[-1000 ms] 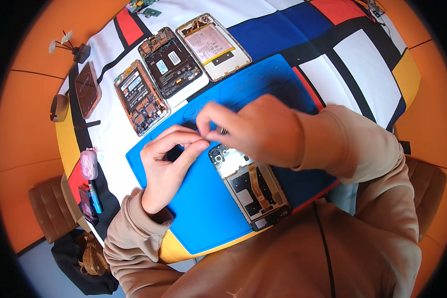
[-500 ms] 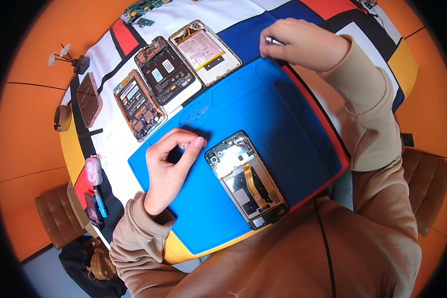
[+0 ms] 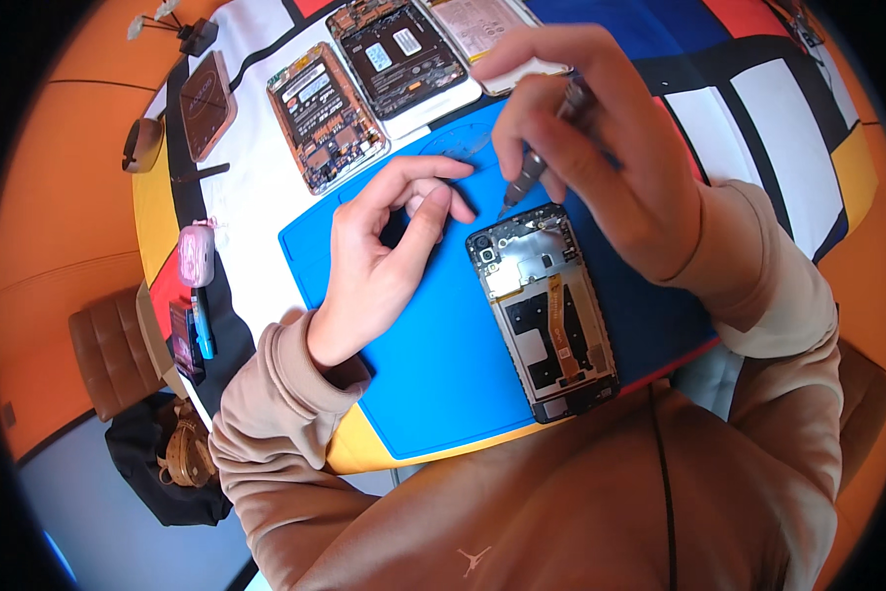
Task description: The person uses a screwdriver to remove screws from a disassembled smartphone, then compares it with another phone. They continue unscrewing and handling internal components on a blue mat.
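A phone with its back off (image 3: 534,313) lies on a blue work mat (image 3: 423,384), its camera end pointing away from me. Bare metal, black parts and an orange flex cable show inside it. My right hand (image 3: 601,158) grips a dark precision screwdriver (image 3: 529,177) above the phone's far end. The driver slants down, its tip close to the top edge; whether it touches is unclear. Left of the phone, my left hand (image 3: 389,231) hovers over the mat with its fingers curled toward the thumb. Anything small between those fingertips is too hidden to make out.
Beyond the mat lie several opened phones, among them a copper-toned one (image 3: 330,118) and a black one (image 3: 404,64). Along the left are a phone with a pinkish frame (image 3: 207,106), a pink case (image 3: 197,254), a blue pen (image 3: 202,323) and a small flower pot (image 3: 198,36).
My right hand has come from the mat's far right corner to the phone's camera end with the screwdriver. My left hand stays beside the phone, its fingers slightly shifted. The view has shifted.
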A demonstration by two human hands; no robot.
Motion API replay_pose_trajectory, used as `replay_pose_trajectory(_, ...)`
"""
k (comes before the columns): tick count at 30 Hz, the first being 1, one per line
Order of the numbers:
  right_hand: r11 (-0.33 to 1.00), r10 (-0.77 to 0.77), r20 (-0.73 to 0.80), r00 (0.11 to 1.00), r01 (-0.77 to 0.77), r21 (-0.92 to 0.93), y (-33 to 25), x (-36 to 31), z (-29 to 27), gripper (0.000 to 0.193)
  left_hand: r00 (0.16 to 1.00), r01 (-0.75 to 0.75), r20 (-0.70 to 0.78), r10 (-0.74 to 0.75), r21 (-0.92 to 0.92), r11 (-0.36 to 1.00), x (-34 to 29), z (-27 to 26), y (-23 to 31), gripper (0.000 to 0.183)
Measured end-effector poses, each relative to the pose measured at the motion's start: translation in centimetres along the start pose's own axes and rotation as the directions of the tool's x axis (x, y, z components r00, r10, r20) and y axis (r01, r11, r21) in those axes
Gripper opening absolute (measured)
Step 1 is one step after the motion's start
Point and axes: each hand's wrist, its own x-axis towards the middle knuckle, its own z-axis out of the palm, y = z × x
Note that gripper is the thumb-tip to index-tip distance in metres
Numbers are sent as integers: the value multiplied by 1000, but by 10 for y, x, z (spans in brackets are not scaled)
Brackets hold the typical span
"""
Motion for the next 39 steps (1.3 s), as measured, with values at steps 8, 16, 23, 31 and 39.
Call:
replay_pose_trajectory(8, 989, -134, 23, 991, 135, -59, 14, -11, 15, 28, 972, -230, 72, 224, 489, 842, -1, 0, -1, 15)
replay_pose_trajectory(16, 987, -102, 68, 992, 110, -121, 11, -11, 16, 24, 964, -266, 115, 241, 485, 833, 0, -1, -2, 13)
replay_pose_trajectory(23, 852, -388, 79, 918, 390, -348, 12, -3, 22, 31, 952, -301, 88, 295, 456, 837, 0, 0, -6, 12)
replay_pose_trajectory(31, 804, -413, 211, 886, 463, -373, 9, -1, 18, 34, 953, -298, 78, 293, 422, 856, -2, 1, -5, 11)
replay_pose_trajectory(39, 911, -310, 161, 937, 341, -230, 6, 0, 18, 38, 954, -297, 108, 280, 480, 825, -2, 0, -5, 11)
